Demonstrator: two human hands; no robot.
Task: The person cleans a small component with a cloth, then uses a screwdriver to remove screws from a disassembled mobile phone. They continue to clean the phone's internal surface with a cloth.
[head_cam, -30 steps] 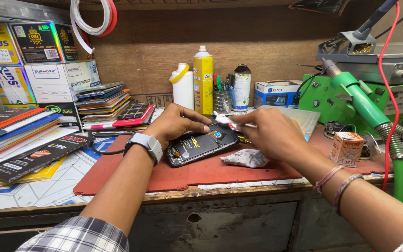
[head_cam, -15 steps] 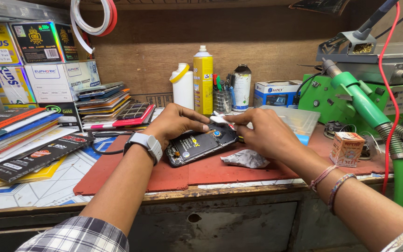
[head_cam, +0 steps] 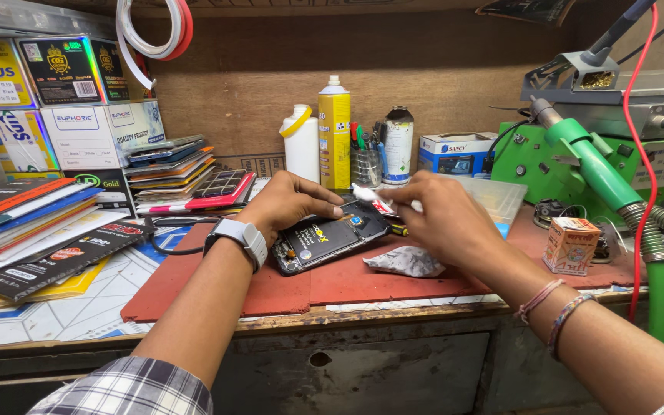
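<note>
On the red mat (head_cam: 217, 284), my left hand (head_cam: 290, 206) pins the opened phone (head_cam: 330, 237), fingers pressed flat; my right hand (head_cam: 441, 219) pinches a white tube (head_cam: 370, 198) over its top edge. Applying glue, I judge; a steady squeeze comes next.

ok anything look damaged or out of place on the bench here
The phone under the left hand lies open, back cover off, insides bare. A crumpled wrapper sits loose on the red mat beside it.

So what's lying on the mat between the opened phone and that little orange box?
In the head view, a crumpled grey wipe lies on the red mat, between the phone and the box.
</note>
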